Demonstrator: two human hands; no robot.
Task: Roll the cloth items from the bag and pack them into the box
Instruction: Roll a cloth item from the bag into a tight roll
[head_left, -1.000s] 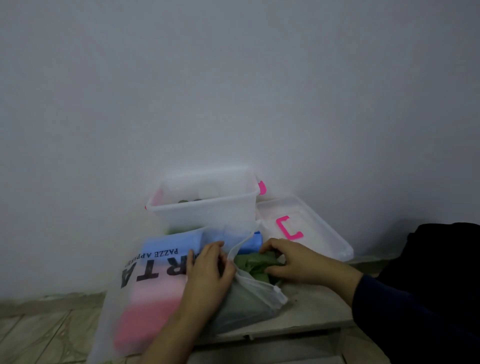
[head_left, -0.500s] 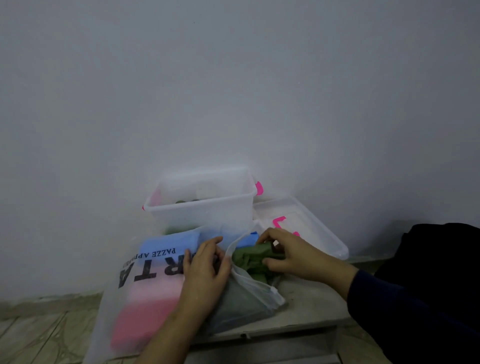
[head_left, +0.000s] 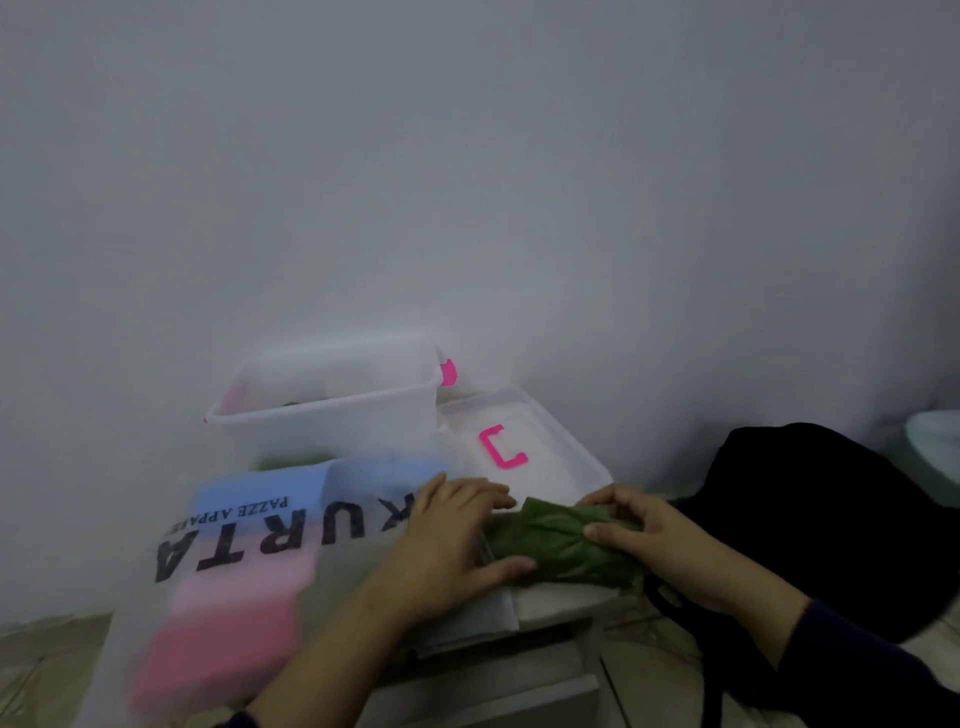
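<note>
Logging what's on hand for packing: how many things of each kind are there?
Green cloth, gripped by both hands: 1
Printed plastic bag: 1
Clear box: 1
Box lid with pink handle: 1
Black cloth heap: 1
Total: 5

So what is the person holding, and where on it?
A green cloth bundle: the right hand grips its right end, the left hand holds its left end at the plastic bag.
</note>
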